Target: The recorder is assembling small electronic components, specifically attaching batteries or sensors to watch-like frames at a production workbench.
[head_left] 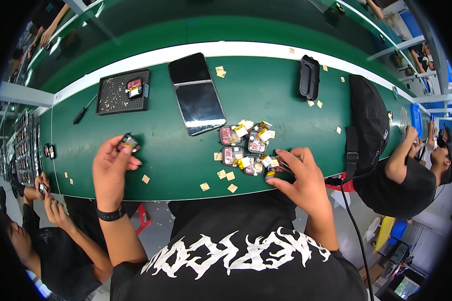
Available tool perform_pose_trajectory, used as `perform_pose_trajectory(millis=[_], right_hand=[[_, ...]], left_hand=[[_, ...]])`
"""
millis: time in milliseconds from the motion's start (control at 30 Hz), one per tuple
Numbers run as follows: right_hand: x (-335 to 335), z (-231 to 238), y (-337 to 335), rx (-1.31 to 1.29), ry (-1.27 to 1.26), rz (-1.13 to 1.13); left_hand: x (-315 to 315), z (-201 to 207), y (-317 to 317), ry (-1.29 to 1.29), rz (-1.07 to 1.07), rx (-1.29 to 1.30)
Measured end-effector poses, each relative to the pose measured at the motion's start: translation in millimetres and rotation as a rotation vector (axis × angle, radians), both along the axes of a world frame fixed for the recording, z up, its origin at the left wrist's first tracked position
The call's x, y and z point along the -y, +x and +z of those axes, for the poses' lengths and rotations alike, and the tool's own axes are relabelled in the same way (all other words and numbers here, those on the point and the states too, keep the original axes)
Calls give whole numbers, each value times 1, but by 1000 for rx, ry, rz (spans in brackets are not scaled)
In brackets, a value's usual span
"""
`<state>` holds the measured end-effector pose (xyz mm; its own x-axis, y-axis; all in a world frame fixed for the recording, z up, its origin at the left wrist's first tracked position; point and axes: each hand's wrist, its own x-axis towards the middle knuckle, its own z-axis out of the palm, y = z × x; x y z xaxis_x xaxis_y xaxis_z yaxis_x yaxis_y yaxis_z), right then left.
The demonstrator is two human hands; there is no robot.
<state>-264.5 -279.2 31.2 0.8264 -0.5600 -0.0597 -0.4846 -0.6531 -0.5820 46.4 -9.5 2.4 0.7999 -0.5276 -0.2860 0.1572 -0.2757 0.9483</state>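
Note:
My left hand (112, 163) is raised over the left part of the green table. Its thumb and fingers pinch a small dark electronic device (129, 141) with a bit of yellow showing. My right hand (304, 178) is at the right end of a cluster of small open devices. Its thumb and fingers are curled round one device (281, 165), mostly hidden by the fingers, with a silver and yellow battery (270, 174) beside the thumb. Several other open devices (231, 134) lie next to it, with red circuit boards in black cases and small silver batteries (244, 162) on them.
A black tray (101, 106) with small parts and one device is at the far left, beside a screwdriver (80, 114). A folding phone (201, 103) lies at the middle. At the right are a black case (309, 78) and a black bag (366, 120). Paper squares (205, 186) are scattered about. Co-workers sit on both sides.

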Motion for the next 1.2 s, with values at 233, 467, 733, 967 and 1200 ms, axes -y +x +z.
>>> perform_pose_trajectory(millis=[233,467,733,967,1200], right_hand=[[13,-15,-9,139,-55,31],[10,-21,-13,316,-207,45],[-24,11,29,518,133,-2],[-23,24,12,456,1010,-333],[-18,14,12,296,1290,-310]], left_hand=[[-20,-6,27,184,108,130],[40,30,-55,252,-49,873],[107,21,-144,-628,-517,-905],[115,19,-137,-424,-451,-608],[112,23,-136,-365,-409,-388]])
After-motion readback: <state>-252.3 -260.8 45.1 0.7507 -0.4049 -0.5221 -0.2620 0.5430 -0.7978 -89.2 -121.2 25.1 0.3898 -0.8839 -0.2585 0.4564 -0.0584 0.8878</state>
